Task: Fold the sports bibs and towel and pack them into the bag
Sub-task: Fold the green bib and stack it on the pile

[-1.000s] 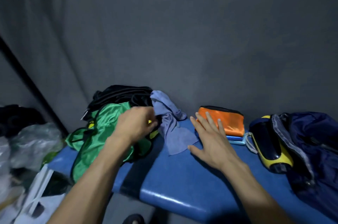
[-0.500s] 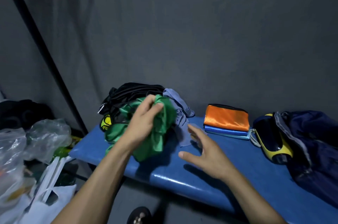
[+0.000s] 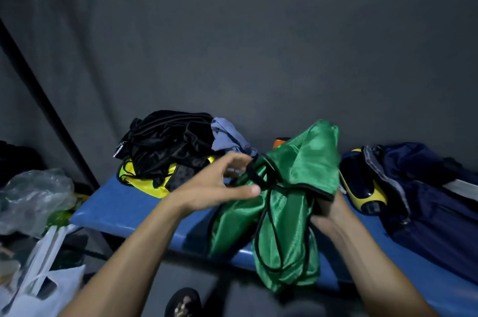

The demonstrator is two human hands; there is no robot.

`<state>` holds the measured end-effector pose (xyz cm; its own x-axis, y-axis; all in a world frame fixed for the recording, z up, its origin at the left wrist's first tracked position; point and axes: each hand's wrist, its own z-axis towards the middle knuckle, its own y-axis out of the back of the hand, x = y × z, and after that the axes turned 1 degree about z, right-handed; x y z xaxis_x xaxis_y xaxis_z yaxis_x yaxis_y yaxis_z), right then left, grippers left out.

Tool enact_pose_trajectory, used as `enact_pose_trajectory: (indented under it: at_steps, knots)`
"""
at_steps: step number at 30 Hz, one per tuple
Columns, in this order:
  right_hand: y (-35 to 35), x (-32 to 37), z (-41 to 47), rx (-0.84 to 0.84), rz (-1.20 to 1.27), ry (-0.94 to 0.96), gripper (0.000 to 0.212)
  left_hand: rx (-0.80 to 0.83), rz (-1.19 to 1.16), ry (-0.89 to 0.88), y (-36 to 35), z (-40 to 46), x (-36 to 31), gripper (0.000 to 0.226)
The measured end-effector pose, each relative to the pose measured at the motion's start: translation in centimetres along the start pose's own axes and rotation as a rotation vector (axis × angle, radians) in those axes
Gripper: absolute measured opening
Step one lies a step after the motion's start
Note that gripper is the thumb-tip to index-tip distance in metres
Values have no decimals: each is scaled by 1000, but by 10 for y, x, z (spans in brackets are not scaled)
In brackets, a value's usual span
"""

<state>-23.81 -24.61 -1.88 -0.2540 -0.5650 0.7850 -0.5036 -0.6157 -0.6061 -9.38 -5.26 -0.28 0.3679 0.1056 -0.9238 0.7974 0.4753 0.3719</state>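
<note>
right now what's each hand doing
left hand: open, fingers loose beside the green bib.
right hand: holding the green bib from underneath.

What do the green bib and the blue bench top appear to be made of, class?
Green bib: likely thin synthetic mesh, since it has a satiny sheen, fine weave and black edging. Blue bench top: probably vinyl-covered padding, given its smooth, slightly glossy, rounded edge.

On the bench point(image 3: 124, 203), the bib pile point(image 3: 168, 151) lies left, the bag point(image 3: 426, 187) right, a held bib point(image 3: 289, 213) between
</note>
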Motion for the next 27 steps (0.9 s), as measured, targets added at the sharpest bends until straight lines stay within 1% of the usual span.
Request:
enact_pose_trajectory:
  at_steps: [1,2,3,4,5,6,7,8,10,13,14,15,16,17,18,20,21,22,23,24,25,26,27]
  knots:
    - [4,1,-1,6,81,-23,33,58,8,18,-10,3,3,48]
    - [7,2,-3,32,131,-39,26,78,19,13,-21,7,7,38]
    - [7,3,-5,70,154,-47,13,69,21,-19,-28,13,10,25]
    - [8,5,-5,105,160,-20,16,15,14,-49,-28,18,11,12]
    - [11,8,-2,120,134,-2,19,-51,-21,-66,-25,21,8,5]
    - [11,14,1,113,90,23,19,-129,-82,-72,-20,24,4,14]
    - [10,20,3,83,39,47,24,-206,-144,-81,-12,26,1,27]
    - [12,27,6,76,1,52,30,-282,-193,-100,-3,28,-2,33]
    - [20,38,9,34,-47,27,37,-436,-257,-149,10,28,-6,23]
    - [36,59,8,-45,-57,-5,34,-706,-323,-184,28,29,-17,31]
    - [41,67,5,-59,-37,0,34,-806,-366,-169,36,29,-18,31]
    - [46,74,4,-77,-11,13,33,-897,-370,-112,46,32,-13,28]
    - [48,79,2,-79,15,19,34,-979,-351,-35,55,36,-5,22]
    - [50,83,0,-77,36,36,37,-1017,-301,64,62,39,7,15]
    - [50,84,0,-67,58,44,39,-1010,-252,164,68,43,23,19]
    - [49,83,-3,-43,86,56,35,-924,-85,362,68,48,46,32]
    - [48,82,-3,-25,87,61,33,-894,48,443,62,50,51,35]
    - [44,80,-4,-13,86,65,36,-897,198,470,55,51,53,39]
    - [40,79,-4,-12,79,66,39,-935,321,409,47,50,45,42]
    - [36,78,-3,-14,73,60,38,-961,397,259,39,48,33,40]
    - [34,76,-2,-16,71,47,35,-900,390,71,33,46,21,34]
    - [32,74,-1,-11,66,35,32,-720,301,-71,26,43,10,27]
    - [31,73,0,-11,57,29,30,-422,217,-95,18,40,1,20]
